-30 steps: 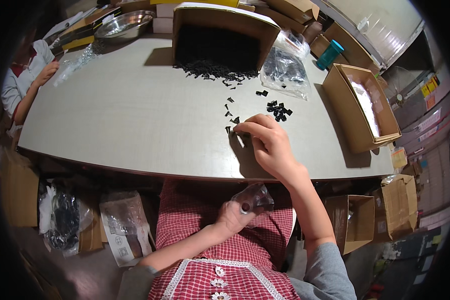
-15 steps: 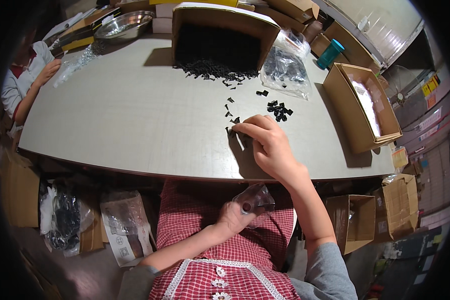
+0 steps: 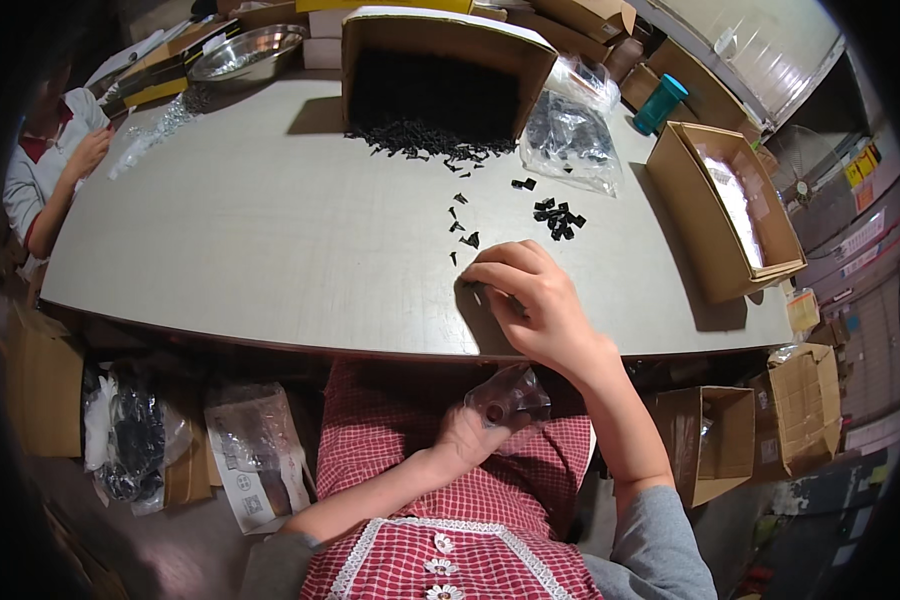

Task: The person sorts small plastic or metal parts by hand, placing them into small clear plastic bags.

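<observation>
My right hand is over the table near its front edge, fingers curled and tips down at the surface. Small dark bits show under the fingertips, too hidden to name. Just beyond them, a few loose black screws lie in a rough line leading toward a large pile of black screws, which spills from a tipped cardboard box. To the right sits a cluster of small black square pieces. Low over my lap, my left hand is closed on a clear plastic bag.
A clear bag of dark parts, a teal bottle and an open cardboard box stand on the table's right. At the far left are a metal bowl and another person's hand. Cartons sit below the table.
My right hand has drawn slightly back toward me, its fingertips leaving the nearest loose screws. The left hand keeps the bag in place. The other person's hand has shifted slightly.
</observation>
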Tool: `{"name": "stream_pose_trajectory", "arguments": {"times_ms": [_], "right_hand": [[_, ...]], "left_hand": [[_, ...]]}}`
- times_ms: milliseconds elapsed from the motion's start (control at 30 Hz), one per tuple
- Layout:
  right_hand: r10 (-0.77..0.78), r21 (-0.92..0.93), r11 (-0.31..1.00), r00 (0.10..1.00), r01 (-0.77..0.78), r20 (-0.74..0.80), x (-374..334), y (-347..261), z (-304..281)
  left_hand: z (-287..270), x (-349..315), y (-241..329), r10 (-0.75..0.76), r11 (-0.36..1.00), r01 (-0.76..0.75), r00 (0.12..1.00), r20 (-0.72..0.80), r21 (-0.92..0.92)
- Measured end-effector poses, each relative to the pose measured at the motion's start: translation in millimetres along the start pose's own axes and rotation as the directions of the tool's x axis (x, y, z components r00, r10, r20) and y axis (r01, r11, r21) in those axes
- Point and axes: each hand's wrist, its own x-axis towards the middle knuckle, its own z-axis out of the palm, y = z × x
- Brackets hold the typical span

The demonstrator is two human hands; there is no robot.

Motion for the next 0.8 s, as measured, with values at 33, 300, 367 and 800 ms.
{"name": "stream_pose_trajectory", "arguments": {"times_ms": [33,300,367,800], "right_hand": [[-0.004,-0.003,1.000,1.000,0.004,0.014,-2,1,-2],[0.086,0.192,0.978,0.996,-0.078,-0.032,-12,2,-10],[0.021,0.053,0.998,1.000,-0.020,-0.023,-11,-3,-5],[-0.098,0.060,0.993,0.995,0.100,-0.031,-11,-10,11]], "left_hand": [[-1,0,1,-0.001,1.000,0.001,1.000,-0.001,0.001],[1,-1,-2,-0.058,0.996,0.057,0.998,0.000,-0.071],[2,0,-1,-0.025,0.998,0.024,1.000,-0.011,-0.049],[3,1,3,0.039,0.995,-0.040,0.999,0.015,0.091]]}}
